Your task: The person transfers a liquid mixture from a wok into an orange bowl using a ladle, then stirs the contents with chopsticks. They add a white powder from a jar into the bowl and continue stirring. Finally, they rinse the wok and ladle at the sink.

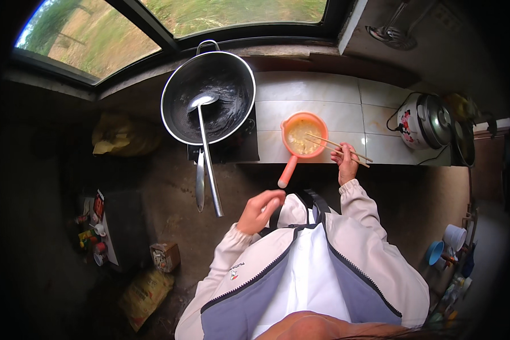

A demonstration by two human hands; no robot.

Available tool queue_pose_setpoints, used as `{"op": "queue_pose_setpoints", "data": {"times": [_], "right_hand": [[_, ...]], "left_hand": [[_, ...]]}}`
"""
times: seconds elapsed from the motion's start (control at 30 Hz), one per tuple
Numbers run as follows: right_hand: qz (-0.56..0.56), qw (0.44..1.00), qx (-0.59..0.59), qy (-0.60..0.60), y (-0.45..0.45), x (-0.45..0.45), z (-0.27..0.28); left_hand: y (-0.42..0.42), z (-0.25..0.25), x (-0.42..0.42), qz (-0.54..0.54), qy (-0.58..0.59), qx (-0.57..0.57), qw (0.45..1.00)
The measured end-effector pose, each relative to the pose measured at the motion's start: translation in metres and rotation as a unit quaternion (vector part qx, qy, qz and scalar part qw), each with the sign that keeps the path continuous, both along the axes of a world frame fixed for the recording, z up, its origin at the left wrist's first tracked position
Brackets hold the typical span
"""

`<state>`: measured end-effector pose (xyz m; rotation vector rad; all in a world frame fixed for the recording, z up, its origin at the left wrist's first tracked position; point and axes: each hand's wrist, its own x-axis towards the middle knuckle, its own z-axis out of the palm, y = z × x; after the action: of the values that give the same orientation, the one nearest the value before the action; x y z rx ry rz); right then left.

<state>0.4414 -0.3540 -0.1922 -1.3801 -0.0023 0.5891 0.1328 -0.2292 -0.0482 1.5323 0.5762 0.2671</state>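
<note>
My right hand (pixel 346 161) grips a pair of wooden chopsticks (pixel 340 148), whose tips reach into an orange plastic ladle-shaped bowl (pixel 325 127) on the tiled counter. Yellowish liquid with small bits, perhaps beaten egg, lies in it. The bowl's handle points over the counter edge towards me. Just below the handle's end is my left hand (pixel 261 210), fingers curled, with no object visible in it; it does not appear to touch the handle. To the left, a black wok (pixel 233 97) sits on a dark cooktop, and a metal ladle (pixel 206 157) rests in it.
A long metal utensil (pixel 200 182) juts from the cooktop below the wok. A flowered rice cooker (pixel 414 121) with a cord stands at the counter's right. Skimmers (pixel 393 38) hang at upper right. A cardboard box (pixel 165 257) and a yellow sack (pixel 146 297) are at lower left.
</note>
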Motion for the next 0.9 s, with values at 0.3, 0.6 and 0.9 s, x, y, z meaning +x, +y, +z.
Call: {"op": "queue_pose_setpoints", "data": {"times": [0.3,0.6,0.9], "right_hand": [[0.016,0.999,0.03,0.026,-0.01,-0.018,0.028],[-0.002,0.99,0.104,0.093,-0.037,-0.023,0.039],[-0.036,0.984,0.168,0.039,-0.147,-0.003,0.07]], "left_hand": [[0.013,-0.17,0.075,-0.028,0.262,0.085,0.961],[0.003,-0.195,0.111,0.009,0.232,-0.005,0.973],[-0.055,-0.112,0.118,-0.077,0.208,0.031,0.975]]}}
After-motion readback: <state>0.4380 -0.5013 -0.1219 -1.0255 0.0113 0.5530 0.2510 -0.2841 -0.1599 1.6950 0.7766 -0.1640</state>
